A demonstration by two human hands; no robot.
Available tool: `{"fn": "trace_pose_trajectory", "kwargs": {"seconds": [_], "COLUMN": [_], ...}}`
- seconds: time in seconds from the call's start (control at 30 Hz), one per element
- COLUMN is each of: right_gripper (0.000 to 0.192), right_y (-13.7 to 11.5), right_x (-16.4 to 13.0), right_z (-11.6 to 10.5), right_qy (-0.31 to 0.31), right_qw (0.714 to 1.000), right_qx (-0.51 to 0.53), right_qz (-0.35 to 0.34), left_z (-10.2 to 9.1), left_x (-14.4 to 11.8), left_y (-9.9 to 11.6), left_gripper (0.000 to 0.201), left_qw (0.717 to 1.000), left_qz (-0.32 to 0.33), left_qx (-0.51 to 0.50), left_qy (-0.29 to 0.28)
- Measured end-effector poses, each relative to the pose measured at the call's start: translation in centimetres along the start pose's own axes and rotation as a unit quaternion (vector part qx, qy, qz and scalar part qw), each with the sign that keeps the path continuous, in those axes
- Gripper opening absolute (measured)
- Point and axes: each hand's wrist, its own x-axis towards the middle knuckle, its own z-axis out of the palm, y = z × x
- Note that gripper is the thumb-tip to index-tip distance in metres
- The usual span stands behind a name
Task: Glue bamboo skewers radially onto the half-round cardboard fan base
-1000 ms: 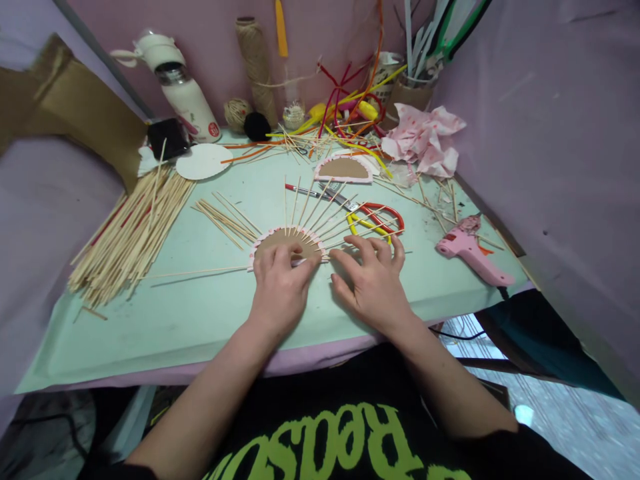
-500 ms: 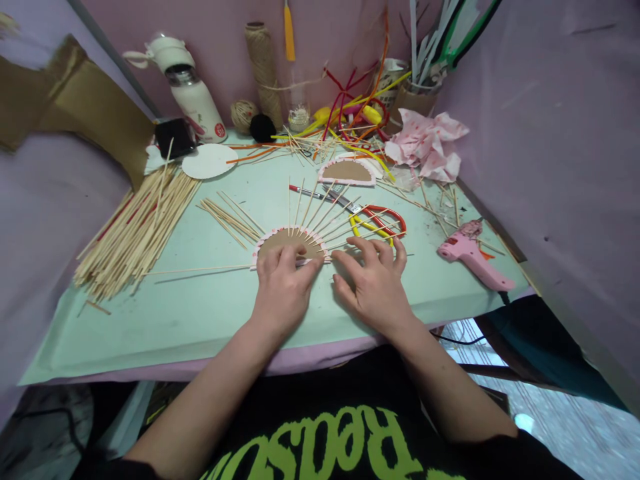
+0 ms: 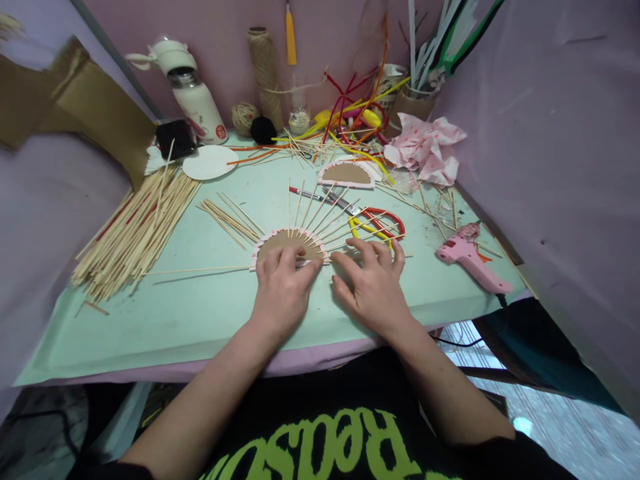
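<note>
A brown cardboard half-disc (image 3: 267,250) with a pink-and-white fabric rim lies flat in the middle of the table. Thin wooden sticks (image 3: 316,208) fan out from its top and right side. One long stick (image 3: 200,270) points left from its lower left corner. My left hand (image 3: 281,290) presses down on the half-disc's lower part, fingers curled together over it and hiding its straight edge. Beside the right corner is my right hand (image 3: 375,290), its fingers spread and bent over the lowest sticks. Its thumb stands apart, near the tabletop.
Red-and-yellow-handled pliers (image 3: 383,223) lie under the stick ends. A pink glue gun (image 3: 473,260) is at right, a large stick pile (image 3: 135,233) at left. Behind are a second half-disc (image 3: 347,175), a white bottle (image 3: 200,107), twine (image 3: 263,73) and crumpled pink fabric (image 3: 425,147).
Both hands keep almost the same place and pose. The view has shifted very slightly; nothing has been taken hold of or let go.
</note>
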Motion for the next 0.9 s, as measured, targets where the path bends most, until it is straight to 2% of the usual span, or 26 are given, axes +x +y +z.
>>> {"fn": "trace_pose_trajectory", "kwargs": {"seconds": [0.43,0.9], "right_gripper": [0.032,0.033], "right_y": [0.05,0.04], "right_x": [0.08,0.18], "right_z": [-0.05,-0.01], "right_qy": [-0.006,-0.012], "right_qw": [1.0,1.0], "right_qx": [-0.005,-0.005], "right_qz": [0.0,-0.001], "left_z": [-0.15,0.14], "left_x": [0.02,-0.03], "left_y": [0.11,-0.07], "left_gripper": [0.031,0.029], "left_qw": [1.0,0.999], "left_qz": [0.001,0.02], "left_qx": [0.019,0.022], "left_qy": [-0.003,0.021]}}
